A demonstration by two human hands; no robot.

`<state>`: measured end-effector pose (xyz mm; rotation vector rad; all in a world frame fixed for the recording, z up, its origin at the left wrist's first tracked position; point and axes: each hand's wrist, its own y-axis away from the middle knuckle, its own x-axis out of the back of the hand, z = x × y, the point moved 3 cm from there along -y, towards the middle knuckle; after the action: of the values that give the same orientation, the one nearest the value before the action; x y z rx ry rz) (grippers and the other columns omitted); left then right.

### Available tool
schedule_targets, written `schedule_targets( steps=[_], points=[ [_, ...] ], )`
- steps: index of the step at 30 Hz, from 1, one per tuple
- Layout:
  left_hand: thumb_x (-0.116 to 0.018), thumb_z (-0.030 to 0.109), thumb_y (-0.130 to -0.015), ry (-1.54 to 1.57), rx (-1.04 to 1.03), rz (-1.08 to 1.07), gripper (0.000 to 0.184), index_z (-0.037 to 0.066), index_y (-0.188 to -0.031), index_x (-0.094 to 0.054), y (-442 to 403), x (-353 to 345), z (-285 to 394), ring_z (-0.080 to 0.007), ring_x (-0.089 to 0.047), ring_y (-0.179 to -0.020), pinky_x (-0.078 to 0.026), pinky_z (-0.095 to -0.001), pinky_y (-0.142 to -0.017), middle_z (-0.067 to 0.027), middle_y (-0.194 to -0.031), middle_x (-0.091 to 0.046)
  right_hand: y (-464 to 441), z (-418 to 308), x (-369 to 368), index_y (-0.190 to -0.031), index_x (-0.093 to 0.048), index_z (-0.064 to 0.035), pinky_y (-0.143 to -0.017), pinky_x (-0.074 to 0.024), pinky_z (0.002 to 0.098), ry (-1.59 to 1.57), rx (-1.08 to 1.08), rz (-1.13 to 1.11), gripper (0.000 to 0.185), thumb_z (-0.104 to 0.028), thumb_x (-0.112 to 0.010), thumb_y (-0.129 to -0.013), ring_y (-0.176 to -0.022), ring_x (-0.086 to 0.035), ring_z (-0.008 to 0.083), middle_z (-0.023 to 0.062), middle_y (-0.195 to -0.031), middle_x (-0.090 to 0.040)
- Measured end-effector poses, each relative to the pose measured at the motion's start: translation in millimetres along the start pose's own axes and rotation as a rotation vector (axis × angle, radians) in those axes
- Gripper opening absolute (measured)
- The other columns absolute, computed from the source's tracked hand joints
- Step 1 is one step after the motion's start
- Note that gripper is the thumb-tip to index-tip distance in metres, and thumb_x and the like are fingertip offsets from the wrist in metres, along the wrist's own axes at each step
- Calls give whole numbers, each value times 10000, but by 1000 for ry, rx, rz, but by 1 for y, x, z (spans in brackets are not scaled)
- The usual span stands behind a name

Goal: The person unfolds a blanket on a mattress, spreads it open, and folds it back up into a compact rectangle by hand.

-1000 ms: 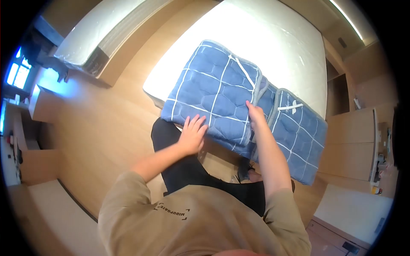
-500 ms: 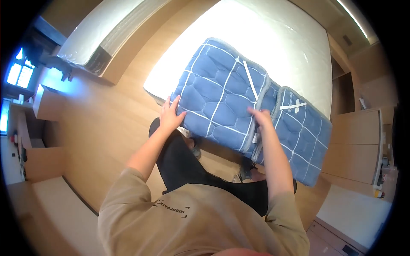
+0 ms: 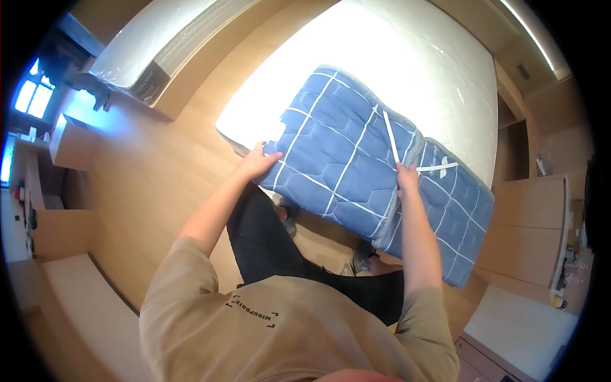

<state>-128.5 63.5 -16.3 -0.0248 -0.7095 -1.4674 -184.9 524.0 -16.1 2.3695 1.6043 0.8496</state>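
Blue quilted pad lies folded across the near end of the pale mattress; I note its near side reaching out past the mattress edge, toward the black trousers of the seated person. I read the long axis as a slant, from upper left to lower right in the head view, with the plain end at left and the printed end at lower right.

Appearance: mid-blue ground, white lines crossing in large squares, hexagon stitching puffing the surface between them. Grey binding runs down from the far side toward the person, where the thicker left part meets the right part. I log one white strap on the left part and a second white strap on the right, beside dark lettering too small for me to read.

Left hand grasps the pad's left edge, thumb on top, other fingers largely hidden at the edge. Right hand is closed on the pad at its bound edge, near the lower end of the first strap; whether that strap is also caught, I cannot tell.
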Motion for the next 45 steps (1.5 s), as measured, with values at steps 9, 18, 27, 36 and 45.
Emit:
schedule_targets(
  steps=[9, 18, 27, 36, 45],
  points=[
    [-866, 261, -622, 45, 98, -106, 851, -93, -1273, -447, -23, 12, 7, -280, -630, -1027, -518, -362, -873, -239, -1160, -606, 9, 6, 7, -1465, -265, -43, -1072, -327, 356, 96, 450, 105, 639, -139, -566, -910, -1313, -405, 344, 229, -1437, -387],
    [-680, 384, -763, -877, -709, 320, 741, 0, -1339, -417, 70, -83, 93, -419, -342, -1291, -263, -527, -1077, -261, -1354, -397, -30, -43, -17, -1393, -252, 132, -1113, -292, 389, 163, 182, 275, 929, -420, -701, -795, -1339, -346, 429, 364, -1404, -335],
    [-704, 315, -858, 800, 588, -445, 475, 23, -1168, -492, 172, -222, -2, -167, -594, -911, -482, -315, -798, -71, -1052, -594, -130, -63, -6, -1245, -476, 111, -956, -444, 428, 376, 40, 190, 769, -495, -656, -808, -1133, -557, 427, 316, -1236, -548],
    [-652, 56, -852, 1518, 319, -368, 401, 30, -1229, -519, 143, -245, 8, -262, -623, -1016, -534, -392, -818, -117, -1167, -603, -109, -59, 3, -1121, -554, 57, -844, -502, 378, -529, 3, 18, 310, -49, -636, -841, -981, -616, 290, 194, -1096, -612],
    [-607, 456, -887, 1456, 584, 4, 577, 63, -1288, -476, 104, -118, -12, -309, -574, -1131, -488, -452, -916, -123, -1223, -595, -79, -64, -13, -1224, -404, 96, -1047, -338, 420, 201, 467, 484, 512, -103, -640, -816, -1247, -405, 376, 283, -1283, -423]
  ],
)
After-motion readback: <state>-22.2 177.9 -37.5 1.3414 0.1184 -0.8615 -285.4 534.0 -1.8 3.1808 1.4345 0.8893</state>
